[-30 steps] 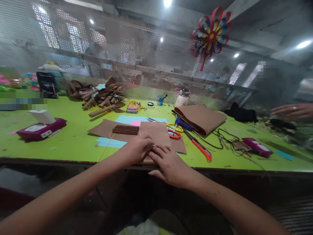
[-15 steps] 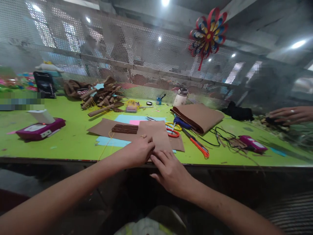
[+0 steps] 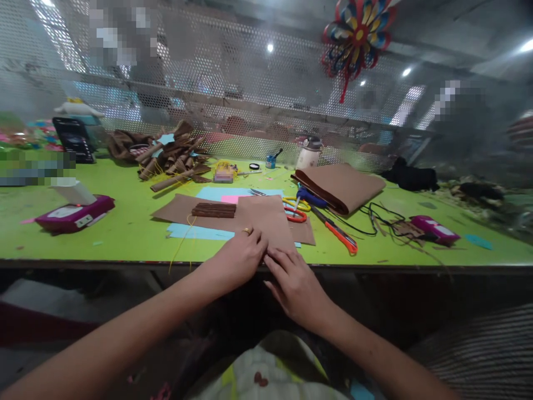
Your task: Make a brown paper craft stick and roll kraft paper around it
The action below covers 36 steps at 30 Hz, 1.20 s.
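L hand (image 3: 239, 255) is sitting narrow, fingers bunched at the near edge of the brown paper sheet (image 3: 262, 214); R hand (image 3: 297, 283) is resting beside it, fingers loosely bent. Can't tell if either's pinching, fingertips being hidden. Sheet's lying approx. centre, reaching the near edge of the green surface (image 3: 141, 239), prob. so both hands can control that end. Left, a brown strip bundle (image 3: 214, 210) is waiting; right, an orange-handled tool (image 3: 341, 238) is lying apart, prob. for quick reach.

Both forearms (image 3: 137, 319) slant inward, the left hand (image 3: 239, 254) curled close beside the flatter, palm-down right hand (image 3: 296, 286).
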Motion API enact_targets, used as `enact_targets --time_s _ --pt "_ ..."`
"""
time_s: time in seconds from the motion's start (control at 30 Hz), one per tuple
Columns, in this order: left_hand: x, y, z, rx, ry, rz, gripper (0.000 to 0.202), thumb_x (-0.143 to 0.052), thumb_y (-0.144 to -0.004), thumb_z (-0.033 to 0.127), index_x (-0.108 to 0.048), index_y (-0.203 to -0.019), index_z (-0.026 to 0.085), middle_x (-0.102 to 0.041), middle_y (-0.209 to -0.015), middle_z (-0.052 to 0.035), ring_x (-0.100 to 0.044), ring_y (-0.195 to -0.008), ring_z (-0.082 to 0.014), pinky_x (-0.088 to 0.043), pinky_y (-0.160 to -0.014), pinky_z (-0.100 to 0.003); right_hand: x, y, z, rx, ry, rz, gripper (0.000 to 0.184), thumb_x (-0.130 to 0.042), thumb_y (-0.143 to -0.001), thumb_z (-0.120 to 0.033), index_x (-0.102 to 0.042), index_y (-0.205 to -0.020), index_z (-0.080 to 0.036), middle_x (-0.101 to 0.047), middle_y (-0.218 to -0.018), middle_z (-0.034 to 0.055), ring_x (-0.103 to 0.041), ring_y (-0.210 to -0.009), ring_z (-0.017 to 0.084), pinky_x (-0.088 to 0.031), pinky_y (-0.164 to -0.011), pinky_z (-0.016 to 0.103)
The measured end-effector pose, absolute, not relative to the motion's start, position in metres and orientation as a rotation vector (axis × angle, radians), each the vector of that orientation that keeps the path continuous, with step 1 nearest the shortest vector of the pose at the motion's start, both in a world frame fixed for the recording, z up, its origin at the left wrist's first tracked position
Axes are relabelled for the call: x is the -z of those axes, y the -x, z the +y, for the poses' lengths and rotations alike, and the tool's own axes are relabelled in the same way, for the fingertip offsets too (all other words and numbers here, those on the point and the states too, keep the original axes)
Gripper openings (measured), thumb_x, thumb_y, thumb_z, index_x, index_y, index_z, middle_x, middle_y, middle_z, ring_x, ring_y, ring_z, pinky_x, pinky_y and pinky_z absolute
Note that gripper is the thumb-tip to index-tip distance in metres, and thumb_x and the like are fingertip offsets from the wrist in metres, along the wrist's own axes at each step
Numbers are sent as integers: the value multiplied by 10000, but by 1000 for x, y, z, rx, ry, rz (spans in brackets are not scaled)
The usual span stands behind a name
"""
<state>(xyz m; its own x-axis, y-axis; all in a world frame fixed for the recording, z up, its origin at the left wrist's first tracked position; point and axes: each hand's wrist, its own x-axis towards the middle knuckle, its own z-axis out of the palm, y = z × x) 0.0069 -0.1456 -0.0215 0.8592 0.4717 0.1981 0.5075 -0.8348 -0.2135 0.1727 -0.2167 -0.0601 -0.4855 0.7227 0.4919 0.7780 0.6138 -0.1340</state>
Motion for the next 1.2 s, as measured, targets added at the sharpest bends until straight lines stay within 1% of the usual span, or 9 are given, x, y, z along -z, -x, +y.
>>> enact_targets --time_s 0.1,0.23,0.3,0.37,0.5,0.7,0.83,1.0,1.2 --pt "23 -5 -145 253 2780 -787 223 -387 -864 113 -591 -953 125 -570 -929 -123 -486 -860 -246 -395 -769 -374 58 -172 -217 132 1192 -2342 433 -456 -870 -204 -458 -1291 -102 -501 -1269 163 -401 -1180 284 -357 -1009 494" --pt "25 4 -142 490 2834 -1013 192 -394 -894 198 -565 -965 147 -577 -890 -94 -523 -811 -209 -417 -712 -321 54 -173 -218 100 1185 -2346 424 -473 -861 -204 -470 -1275 -116 -508 -1247 160 -409 -1158 285 -367 -990 497" --pt "25 10 -146 667 2846 -1076 187 -392 -903 221 -557 -962 156 -581 -943 -96 -540 -836 -193 -427 -726 -307 52 -173 -219 83 1191 -2350 421 -481 -858 -211 -474 -1269 -122 -511 -1234 160 -414 -1148 285 -371 -983 496" --pt "27 13 -157 758 2855 -1013 189 -384 -907 213 -558 -949 153 -575 -1021 -109 -538 -898 -192 -429 -780 -316 52 -174 -219 78 1196 -2352 427 -481 -858 -220 -467 -1274 -127 -508 -1235 160 -416 -1145 286 -369 -982 499" --pt "33 12 -188 630 2836 -852 230 -378 -913 230 -561 -1011 131 -586 -1001 -114 -509 -953 -225 -423 -852 -378 55 -174 -220 85 1202 -2355 452 -481 -857 -226 -443 -1296 -126 -498 -1249 160 -414 -1158 286 -352 -1002 501" --pt "44 8 -204 583 2744 -905 293 -377 -918 251 -504 -1138 105 -567 -1058 -130 -492 -1017 -252 -453 -844 -400 60 -182 -219 77 1132 -2349 419 -456 -882 -228 -445 -1282 -103 -494 -1264 168 -414 -1191 266 -372 -1015 471" --pt "47 9 -206 625 2737 -1006 266 -382 -919 264 -516 -1098 121 -550 -1046 -120 -499 -984 -237 -470 -836 -385 63 -194 -218 108 1073 -2356 373 -439 -896 -189 -470 -1262 -127 -502 -1284 144 -400 -1228 249 -376 -1025 459" --pt "51 7 -211 731 2679 -1075 238 -420 -904 258 -521 -1072 124 -523 -1035 -119 -493 -985 -240 -463 -861 -385 65 -208 -222 136 1110 -2344 389 -443 -898 -187 -455 -1282 -134 -495 -1313 121 -374 -1264 238 -353 -1051 455" --pt "55 6 -209 756 2642 -1054 240 -432 -900 274 -516 -1075 133 -522 -1064 -129 -509 -1006 -253 -475 -840 -383 67 -223 -226 204 1219 -2254 374 -477 -880 -203 -495 -1251 -152 -515 -1280 118 -405 -1225 252 -358 -1025 475"
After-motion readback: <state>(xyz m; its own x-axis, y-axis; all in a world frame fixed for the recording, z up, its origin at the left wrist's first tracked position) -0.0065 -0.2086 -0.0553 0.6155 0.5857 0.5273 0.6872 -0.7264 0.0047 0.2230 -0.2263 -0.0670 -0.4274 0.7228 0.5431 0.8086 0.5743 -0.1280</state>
